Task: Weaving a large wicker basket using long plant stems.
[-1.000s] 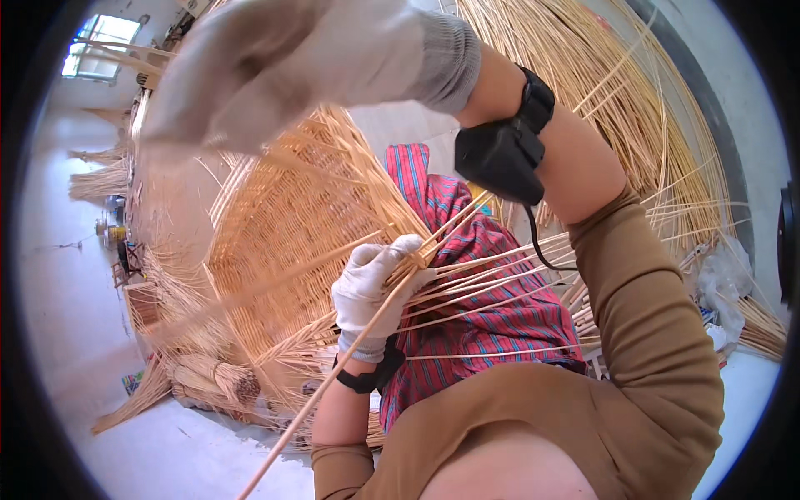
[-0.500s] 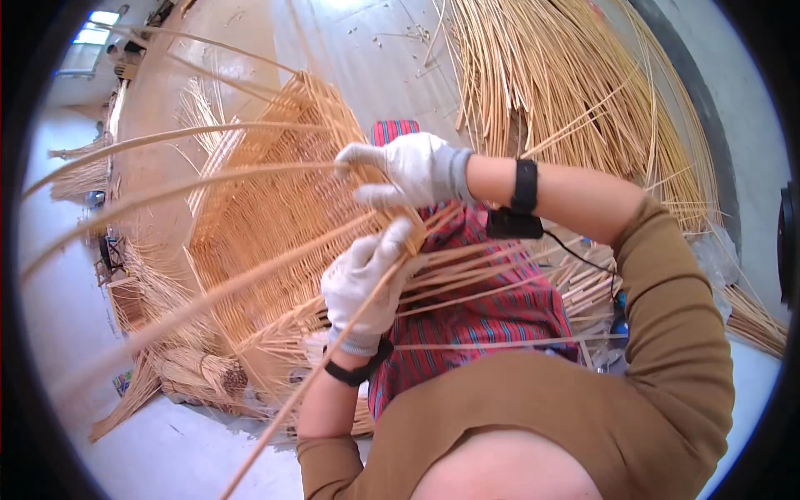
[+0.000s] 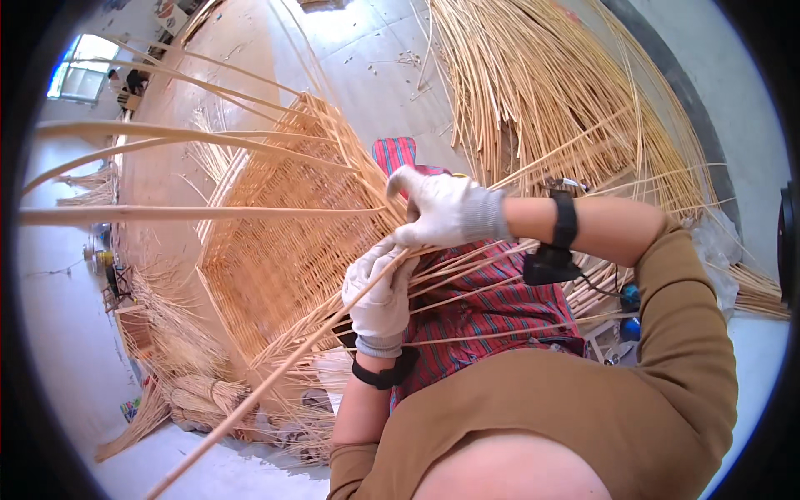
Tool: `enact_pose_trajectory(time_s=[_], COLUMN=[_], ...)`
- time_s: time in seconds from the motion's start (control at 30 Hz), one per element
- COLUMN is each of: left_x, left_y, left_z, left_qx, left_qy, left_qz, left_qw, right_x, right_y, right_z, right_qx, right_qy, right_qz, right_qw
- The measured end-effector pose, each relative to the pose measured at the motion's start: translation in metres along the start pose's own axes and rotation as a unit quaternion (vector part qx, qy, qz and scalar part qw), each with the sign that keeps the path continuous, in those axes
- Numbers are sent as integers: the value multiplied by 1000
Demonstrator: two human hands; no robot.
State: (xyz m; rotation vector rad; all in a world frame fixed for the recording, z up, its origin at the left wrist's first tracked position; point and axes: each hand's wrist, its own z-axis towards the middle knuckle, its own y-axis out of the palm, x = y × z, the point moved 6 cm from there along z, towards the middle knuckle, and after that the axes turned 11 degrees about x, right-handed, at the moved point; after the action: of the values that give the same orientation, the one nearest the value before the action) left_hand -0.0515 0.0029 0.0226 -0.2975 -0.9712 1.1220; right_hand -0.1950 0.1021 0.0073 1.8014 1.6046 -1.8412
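Observation:
A wicker basket (image 3: 283, 242), woven from tan rods, lies tilted on its side in front of me, with long uprights sticking out to the left. In its white glove, my left hand (image 3: 379, 292) is closed at the near part of the rim on a long willow rod (image 3: 275, 379), which slants down to the lower left. My right hand (image 3: 450, 207), also gloved, curls over the rim with its thumb against the same rod, beside the left fingertips. Its lower fingers are hidden. Several rod ends (image 3: 475, 271) poke out of the rim over my striped red apron (image 3: 492, 308).
A large heap of loose rods (image 3: 542, 92) lies on the floor at the far right. Bundles of rods (image 3: 196, 367) and a small wooden box (image 3: 136, 329) are at the left. A clear plastic bag (image 3: 717, 250) sits by the right wall.
My right hand has shifted right and down along the rim, closer to my left hand. The left hand has moved slightly right. One upright rod now swings higher across the left side.

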Motion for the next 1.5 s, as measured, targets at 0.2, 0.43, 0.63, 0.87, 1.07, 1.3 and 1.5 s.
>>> enact_pose_trajectory(time_s=[0.2,0.43,0.63,0.87,1.07,1.3,1.5], left_x=[-6,-6,1,-3,-10,-7,-38], left_y=[9,7,5,0,1,3,-10], left_z=[4,-5,-7,-7,-10,-9,17], left_qx=[-39,38,58,29,72,109,-35], left_qy=[-48,-42,5,-21,2,0,-226], left_qz=[21,2,41,32,-11,-17,-96], left_qw=[998,998,997,999,997,994,969], right_x=[9,21,10,17,-19,-22,-19], right_y=[31,8,19,12,12,20,24], right_z=[13,-3,-3,-9,-43,-23,-10], right_qx=[120,51,257,164,192,237,246], right_qy=[-63,-156,-250,-190,-426,-247,-142], right_qz=[70,175,-7,221,-31,-21,35], right_qw=[988,971,934,942,883,939,958])
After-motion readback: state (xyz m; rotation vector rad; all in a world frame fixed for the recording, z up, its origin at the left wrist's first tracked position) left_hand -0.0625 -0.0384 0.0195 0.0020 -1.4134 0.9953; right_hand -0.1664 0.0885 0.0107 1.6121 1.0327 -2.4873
